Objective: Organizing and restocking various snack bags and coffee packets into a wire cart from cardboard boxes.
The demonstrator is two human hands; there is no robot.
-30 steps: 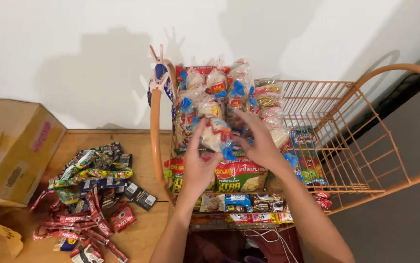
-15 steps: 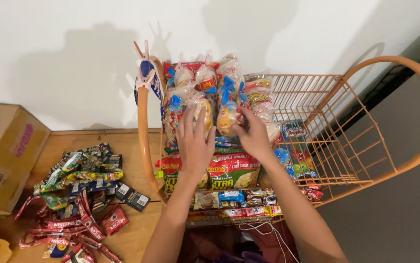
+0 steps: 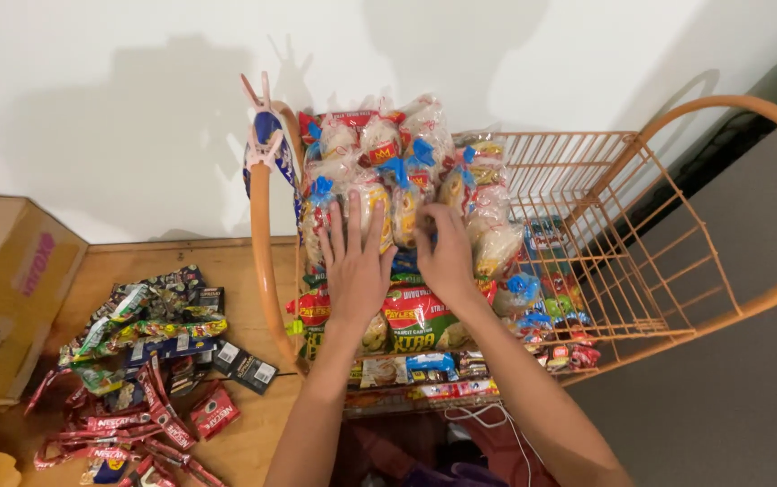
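The person's left hand [image 3: 356, 266] lies flat, fingers [image 3: 352, 221] spread wide, pressed against a hanging bunch of clear plastic snack bags with blue ties [image 3: 379, 171] that fills the upper tier of an orange wire display rack [image 3: 605, 225]. The right hand [image 3: 447, 257] rests just beside it on the same bunch, its fingers curled a little against the bags; whether they pinch one bag or merely press cannot be told from this view. The bags sit at the top of the rack, against the white wall [image 3: 118, 99], above a row of red and green printed packets [image 3: 424, 316] on the tier below and smaller packets [image 3: 424, 370] lower still.

The step in hand looks like settling or straightening the hanging bags so that they lie in order (both palms are on them, neither lifting anything clear). A next move would seem to call for gentle, even pressure, since the bags are soft and crowded and could slide off sideways towards the rack's empty right part.

To the left, on the wooden floor [image 3: 253, 433], lies a loose heap of red and dark sachet strips [image 3: 136, 361], well apart from both hands, and a brown cardboard box [image 3: 5, 307] stands at the edge.
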